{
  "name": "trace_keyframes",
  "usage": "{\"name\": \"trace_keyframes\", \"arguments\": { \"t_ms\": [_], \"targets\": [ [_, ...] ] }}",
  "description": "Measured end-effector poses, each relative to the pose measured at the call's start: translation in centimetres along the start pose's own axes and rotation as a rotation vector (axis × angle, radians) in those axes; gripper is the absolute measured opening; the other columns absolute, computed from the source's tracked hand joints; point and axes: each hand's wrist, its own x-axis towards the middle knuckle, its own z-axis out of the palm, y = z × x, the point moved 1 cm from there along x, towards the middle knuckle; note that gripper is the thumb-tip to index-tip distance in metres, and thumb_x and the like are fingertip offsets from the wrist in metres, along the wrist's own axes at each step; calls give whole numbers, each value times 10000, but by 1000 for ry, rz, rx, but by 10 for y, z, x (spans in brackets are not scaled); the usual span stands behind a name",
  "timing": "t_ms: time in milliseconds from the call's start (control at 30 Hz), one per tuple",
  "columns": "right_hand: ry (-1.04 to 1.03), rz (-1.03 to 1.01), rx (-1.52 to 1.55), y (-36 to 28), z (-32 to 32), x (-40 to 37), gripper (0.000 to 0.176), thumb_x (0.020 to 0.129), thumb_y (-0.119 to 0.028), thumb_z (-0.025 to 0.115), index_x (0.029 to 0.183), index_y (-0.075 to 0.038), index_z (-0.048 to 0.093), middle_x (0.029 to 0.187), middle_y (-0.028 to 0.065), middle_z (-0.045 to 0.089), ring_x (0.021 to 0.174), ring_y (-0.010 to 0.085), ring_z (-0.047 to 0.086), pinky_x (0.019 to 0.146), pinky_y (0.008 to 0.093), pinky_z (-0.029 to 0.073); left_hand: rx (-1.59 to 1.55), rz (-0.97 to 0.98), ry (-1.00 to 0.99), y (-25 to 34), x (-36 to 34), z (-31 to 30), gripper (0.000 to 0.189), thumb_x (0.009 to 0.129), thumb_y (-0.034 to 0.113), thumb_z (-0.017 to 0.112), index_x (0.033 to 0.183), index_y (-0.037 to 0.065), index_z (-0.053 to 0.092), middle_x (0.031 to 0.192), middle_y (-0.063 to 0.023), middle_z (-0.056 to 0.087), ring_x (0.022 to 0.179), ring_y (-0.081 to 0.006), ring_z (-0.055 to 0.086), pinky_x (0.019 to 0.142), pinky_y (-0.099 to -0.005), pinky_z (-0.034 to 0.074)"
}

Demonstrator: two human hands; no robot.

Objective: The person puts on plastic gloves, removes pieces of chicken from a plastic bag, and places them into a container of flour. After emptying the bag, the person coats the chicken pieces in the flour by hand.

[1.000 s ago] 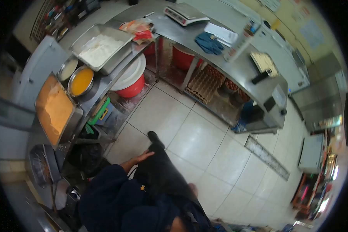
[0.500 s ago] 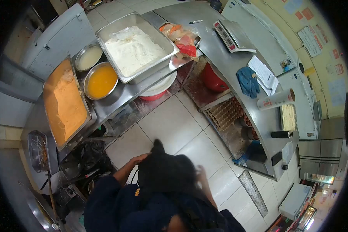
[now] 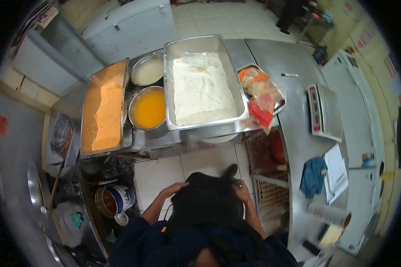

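Note:
A black apron (image 3: 205, 196) hangs over my front. My left hand (image 3: 176, 188) is closed at its left edge, and my right hand (image 3: 241, 191) is closed at its right edge; some fingertips are hidden against the dark cloth. Ahead on the steel counter, nearest my hands, stands a deep metal pan of white flour (image 3: 203, 89). To its left are a bowl of orange-yellow liquid (image 3: 149, 108), a bowl of pale liquid (image 3: 148, 70) and a pan of orange powder (image 3: 108, 113). My hands are apart from all of these.
Right of the flour pan lies a tray with plastic bags (image 3: 262, 95). A scale (image 3: 324, 111), a blue cloth (image 3: 313, 177) and papers (image 3: 335, 173) are on the right counter. A wire basket (image 3: 62, 135) and a large tin (image 3: 116, 201) are at left. Another person (image 3: 291, 17) stands far back.
My view has turned rightward-to-left toward the front counter, and I am closer to facing the pans. My right hand has come up to the apron's edge; my left stays at the apron.

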Motion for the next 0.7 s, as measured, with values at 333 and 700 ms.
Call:
{"name": "trace_keyframes", "arguments": {
  "t_ms": [333, 700],
  "targets": [
    [-616, -46, -125, -93, -164, 98, 306, 867, -181, 622, 1087, 28, 584, 979, 92, 635, 885, 150, 590, 822, 290, 460, 554, 364, 59, 190, -36, 93, 369, 936, 360, 512, 1108, 44, 593, 1066, -116, 627, 940, -228, 606, 800, -348, 471],
    [-565, -67, -103, -104, -165, 153, 282, 867, -215, 637, 1003, 29, 594, 897, 91, 634, 868, 162, 587, 795, 295, 466, 339, 875, 722, 474, -11, -48, 428, 934, 382, 518, 1178, 31, 534, 1157, -88, 603, 879, -163, 629, 707, -280, 473]
  ]
}}
